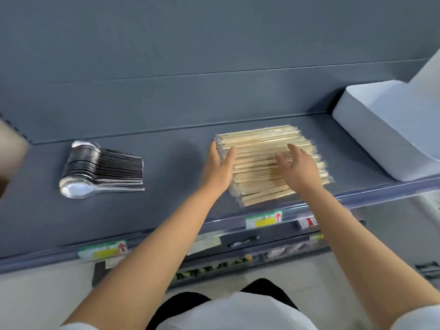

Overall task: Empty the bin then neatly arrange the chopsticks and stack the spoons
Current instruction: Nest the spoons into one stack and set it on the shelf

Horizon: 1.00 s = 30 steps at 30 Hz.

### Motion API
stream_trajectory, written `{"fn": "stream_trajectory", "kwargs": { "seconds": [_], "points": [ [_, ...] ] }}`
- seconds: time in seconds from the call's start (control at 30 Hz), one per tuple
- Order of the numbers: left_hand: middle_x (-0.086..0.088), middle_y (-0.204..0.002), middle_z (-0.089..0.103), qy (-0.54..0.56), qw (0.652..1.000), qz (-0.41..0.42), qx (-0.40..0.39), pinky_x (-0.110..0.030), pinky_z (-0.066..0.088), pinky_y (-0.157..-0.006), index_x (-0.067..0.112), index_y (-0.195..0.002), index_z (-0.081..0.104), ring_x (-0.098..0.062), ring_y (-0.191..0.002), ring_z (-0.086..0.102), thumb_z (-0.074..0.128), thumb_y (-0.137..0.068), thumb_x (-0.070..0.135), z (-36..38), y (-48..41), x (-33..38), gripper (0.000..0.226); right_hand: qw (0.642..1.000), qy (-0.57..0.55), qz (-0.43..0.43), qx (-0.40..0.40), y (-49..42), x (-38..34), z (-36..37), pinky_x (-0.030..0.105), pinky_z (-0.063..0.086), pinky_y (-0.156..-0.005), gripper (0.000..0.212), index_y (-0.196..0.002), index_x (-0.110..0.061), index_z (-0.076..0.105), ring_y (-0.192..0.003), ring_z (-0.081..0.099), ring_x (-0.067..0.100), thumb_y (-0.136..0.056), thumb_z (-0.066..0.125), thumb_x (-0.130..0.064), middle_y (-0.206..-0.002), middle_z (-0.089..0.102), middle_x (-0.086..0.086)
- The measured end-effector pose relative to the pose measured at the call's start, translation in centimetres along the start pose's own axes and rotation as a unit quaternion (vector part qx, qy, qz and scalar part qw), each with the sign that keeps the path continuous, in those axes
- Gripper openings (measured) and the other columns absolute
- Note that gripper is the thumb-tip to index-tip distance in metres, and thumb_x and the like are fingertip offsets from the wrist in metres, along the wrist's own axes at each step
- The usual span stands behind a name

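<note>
A flat pile of wrapped wooden chopsticks (266, 148) lies on the grey shelf (166, 163), sticks running left to right. My left hand (217, 170) stands with straight fingers against the pile's left ends. My right hand (297, 170) lies flat, fingers spread, on top of the pile toward its right side. A neat stack of metal spoons (100, 167) lies on the shelf to the left, bowls at the left and handles pointing right. A white bin (390, 129) lies tipped over on the shelf at the far right.
The shelf's back wall (214, 67) rises just behind the chopsticks. Price tags (264, 219) hang on the shelf's front edge. Lower shelves with goods sit below. A blurred brown object (9, 148) is at the left edge.
</note>
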<state>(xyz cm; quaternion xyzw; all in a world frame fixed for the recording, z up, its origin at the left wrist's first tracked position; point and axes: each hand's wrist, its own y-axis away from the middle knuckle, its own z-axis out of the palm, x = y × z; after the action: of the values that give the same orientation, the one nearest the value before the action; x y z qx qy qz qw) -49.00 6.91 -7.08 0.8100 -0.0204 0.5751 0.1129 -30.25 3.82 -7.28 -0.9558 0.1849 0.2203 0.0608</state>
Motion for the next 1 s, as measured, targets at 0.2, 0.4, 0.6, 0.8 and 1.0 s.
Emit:
{"fn": "stream_trajectory", "kwargs": {
  "seconds": [0.2,0.4,0.6,0.8,1.0],
  "points": [
    [0.000,-0.157,0.024,0.059,0.984,-0.053,0.161,-0.033,0.020,-0.114,0.018,-0.152,0.018,-0.018,-0.143,0.024,0.035,-0.101,0.045,7.0,0.4,-0.2,0.061,0.988,-0.143,0.021,-0.048,-3.3,8.7,-3.7,0.035,0.027,-0.110,0.065,-0.148,-0.012,0.029,-0.136,0.035,0.024,-0.096,0.045,-0.047,-0.149,0.038,0.006],
    [0.001,-0.157,0.025,0.072,0.977,-0.083,0.185,-0.038,0.025,-0.113,0.025,-0.152,0.017,-0.020,-0.141,0.028,0.036,-0.099,0.050,8.3,0.9,-0.2,0.061,0.943,-0.305,0.046,-0.126,-2.9,9.8,-3.8,0.026,0.028,-0.107,0.063,-0.151,-0.017,0.023,-0.139,0.033,0.020,-0.098,0.045,-0.043,-0.151,0.036,0.000],
    [0.005,-0.156,0.026,0.068,0.980,-0.080,0.171,-0.032,0.022,-0.112,0.023,-0.151,0.020,-0.016,-0.142,0.026,0.035,-0.102,0.043,7.9,1.4,-0.5,0.056,0.921,-0.351,0.046,-0.164,-2.4,9.5,-2.7,0.034,0.023,-0.114,0.077,-0.153,-0.021,0.008,-0.144,0.023,0.020,-0.094,0.046,-0.053,-0.158,0.020,-0.003],
    [0.006,-0.161,0.001,-0.050,0.988,-0.053,0.136,-0.039,0.009,-0.118,0.025,-0.154,0.006,-0.016,-0.147,0.004,0.046,-0.092,0.057,7.2,1.4,-0.2,0.080,0.931,-0.345,-0.005,-0.116,-4.6,10.4,-4.2,0.035,0.016,-0.118,0.087,-0.153,-0.018,0.006,-0.146,0.015,0.017,-0.089,0.050,-0.058,-0.160,0.011,-0.002],
    [0.006,-0.153,-0.032,-0.533,0.832,0.138,-0.070,-0.041,-0.013,-0.118,0.039,-0.146,-0.022,-0.010,-0.141,-0.030,0.027,-0.068,0.092,5.5,1.3,-2.2,0.106,0.927,0.050,-0.321,-0.188,-4.6,11.5,-2.5,0.051,-0.008,-0.117,0.130,-0.152,-0.030,-0.004,-0.147,-0.013,0.017,-0.051,0.045,-0.095,-0.160,-0.009,-0.002]
  ]
}}
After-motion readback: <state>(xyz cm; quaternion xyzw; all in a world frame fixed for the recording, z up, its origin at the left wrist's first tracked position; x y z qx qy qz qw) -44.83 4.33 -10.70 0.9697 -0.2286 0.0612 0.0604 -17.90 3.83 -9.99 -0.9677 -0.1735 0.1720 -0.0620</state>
